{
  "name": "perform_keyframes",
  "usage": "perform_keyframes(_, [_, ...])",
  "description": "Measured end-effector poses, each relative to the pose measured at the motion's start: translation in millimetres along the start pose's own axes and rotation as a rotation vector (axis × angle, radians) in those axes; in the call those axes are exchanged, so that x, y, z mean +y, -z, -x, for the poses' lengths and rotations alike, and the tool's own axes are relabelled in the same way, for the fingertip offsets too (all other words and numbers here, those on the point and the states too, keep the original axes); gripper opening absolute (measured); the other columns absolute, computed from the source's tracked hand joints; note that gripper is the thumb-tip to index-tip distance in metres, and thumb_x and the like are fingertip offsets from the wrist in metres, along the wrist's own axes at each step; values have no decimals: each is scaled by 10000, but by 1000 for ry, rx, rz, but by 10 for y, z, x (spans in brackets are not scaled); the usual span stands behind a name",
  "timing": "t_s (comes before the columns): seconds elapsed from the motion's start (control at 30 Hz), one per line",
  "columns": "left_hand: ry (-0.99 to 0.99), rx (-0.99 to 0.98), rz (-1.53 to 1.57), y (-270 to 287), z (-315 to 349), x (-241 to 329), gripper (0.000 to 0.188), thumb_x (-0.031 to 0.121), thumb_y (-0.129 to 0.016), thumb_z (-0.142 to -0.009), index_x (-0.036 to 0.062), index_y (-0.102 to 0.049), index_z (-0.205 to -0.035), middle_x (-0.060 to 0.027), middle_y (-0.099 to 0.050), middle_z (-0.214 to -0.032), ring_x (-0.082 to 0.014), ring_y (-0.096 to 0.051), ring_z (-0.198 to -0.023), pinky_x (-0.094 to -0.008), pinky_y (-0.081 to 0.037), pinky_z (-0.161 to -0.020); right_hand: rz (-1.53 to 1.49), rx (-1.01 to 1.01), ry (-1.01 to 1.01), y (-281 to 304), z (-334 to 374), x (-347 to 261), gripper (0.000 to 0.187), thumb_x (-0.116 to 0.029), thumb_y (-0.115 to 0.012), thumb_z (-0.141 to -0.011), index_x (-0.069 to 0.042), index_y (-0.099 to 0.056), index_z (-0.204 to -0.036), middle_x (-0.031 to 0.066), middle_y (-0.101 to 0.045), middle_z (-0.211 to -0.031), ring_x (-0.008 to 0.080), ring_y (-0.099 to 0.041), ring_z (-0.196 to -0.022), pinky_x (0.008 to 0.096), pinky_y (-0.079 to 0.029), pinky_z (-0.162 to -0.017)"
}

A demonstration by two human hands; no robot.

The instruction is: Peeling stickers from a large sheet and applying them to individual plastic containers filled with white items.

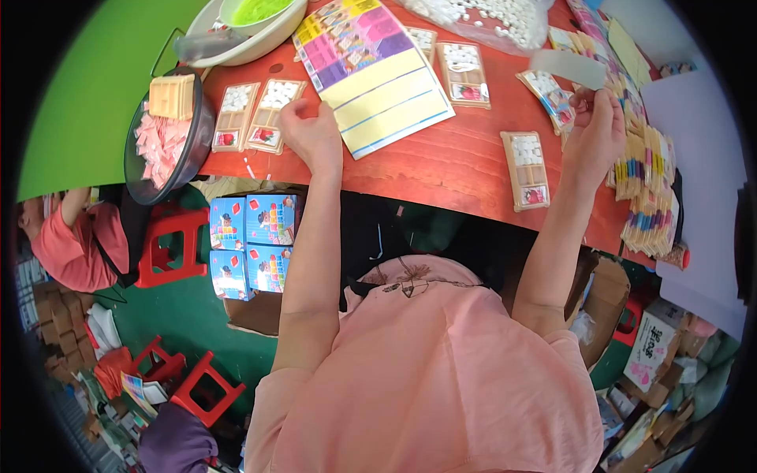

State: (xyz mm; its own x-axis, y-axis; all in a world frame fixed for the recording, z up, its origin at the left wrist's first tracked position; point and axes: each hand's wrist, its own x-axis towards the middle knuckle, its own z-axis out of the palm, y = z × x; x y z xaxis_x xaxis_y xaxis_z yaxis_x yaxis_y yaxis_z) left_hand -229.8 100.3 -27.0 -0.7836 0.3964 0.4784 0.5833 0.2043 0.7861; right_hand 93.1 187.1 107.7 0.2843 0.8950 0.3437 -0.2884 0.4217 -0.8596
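1. Above the red table (473, 150), at right, a pale strip (568, 68) is pinched by the right hand (598, 132).
2. Left hand (317, 135) is curled, contact unclear.
3. Between printed sheet (386, 91) and front edge (441, 207), red surface is exposed.

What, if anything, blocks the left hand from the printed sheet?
Nothing visible: the left hand is right beside the left edge of the printed sheet. The nearest tray lies on the hand's other side, not between them.
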Motion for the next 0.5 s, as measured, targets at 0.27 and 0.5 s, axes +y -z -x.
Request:
perform_keyframes(0.27, [444,-884,877,618,780,1542,331,257,-591,-1010,10,-602,-1231,-21,-641,-880,-43,-535,-734,-217,-447,-621,827,-543,712,-258,1156,-69,225,27,-698,-741,-52,-623,-938,119,-616,-951,303,-603,-861,413,-454,-779])
perform_keyframes(0.5, [853,-932,1013,642,926,1544,231,253,-543,-1032,46,-645,-1015,-28,-642,-836,-91,-540,-613,-214,-339,-468,873,-397,574,327,1219,-75,288,-27,-666,-858,-54,-620,-1141,123,-593,-1091,288,-580,-978,383,-453,-866])
